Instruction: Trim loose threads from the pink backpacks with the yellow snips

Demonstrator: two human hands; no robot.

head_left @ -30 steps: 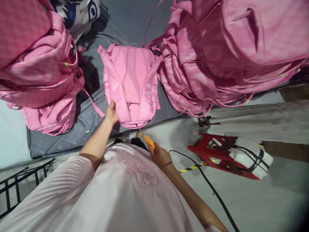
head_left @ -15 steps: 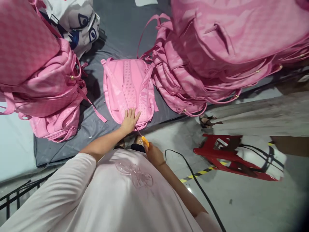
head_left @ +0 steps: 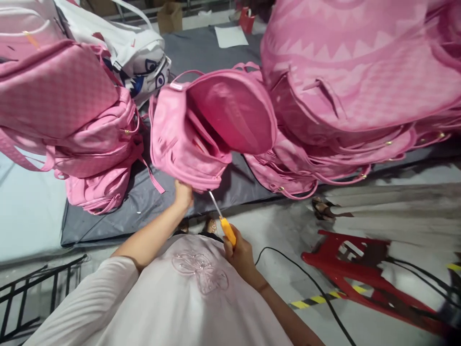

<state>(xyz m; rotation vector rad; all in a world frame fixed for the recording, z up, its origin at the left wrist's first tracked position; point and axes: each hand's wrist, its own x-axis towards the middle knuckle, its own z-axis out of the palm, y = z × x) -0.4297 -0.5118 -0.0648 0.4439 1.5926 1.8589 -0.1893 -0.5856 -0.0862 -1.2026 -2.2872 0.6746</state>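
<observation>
A pink backpack (head_left: 169,129) is tilted up at the table's front edge. Its main compartment gapes, and the round front panel (head_left: 234,110) hangs open to the right. My left hand (head_left: 183,196) grips the backpack's lower left edge, its fingers partly hidden under the bag. In my right hand (head_left: 240,252) is a yellow-handled soldering iron (head_left: 227,231), its thin metal shaft pointing up at the bag's lower edge. Whether the tip touches the bag I cannot tell. A black cord (head_left: 298,269) runs from behind my right wrist.
Piled pink backpacks (head_left: 104,134) stand on the left and more pink backpacks (head_left: 345,105) on the right. A white patterned bag (head_left: 144,53) lies behind the left pile. Grey sheeting covers the table (head_left: 97,226). A red stool (head_left: 353,274) stands at right, near another person's foot (head_left: 322,207).
The backpack lay flat with its straps up under my left palm. Now it is turned over and raised, its front panel open. My right hand has drawn slightly back toward me.
</observation>
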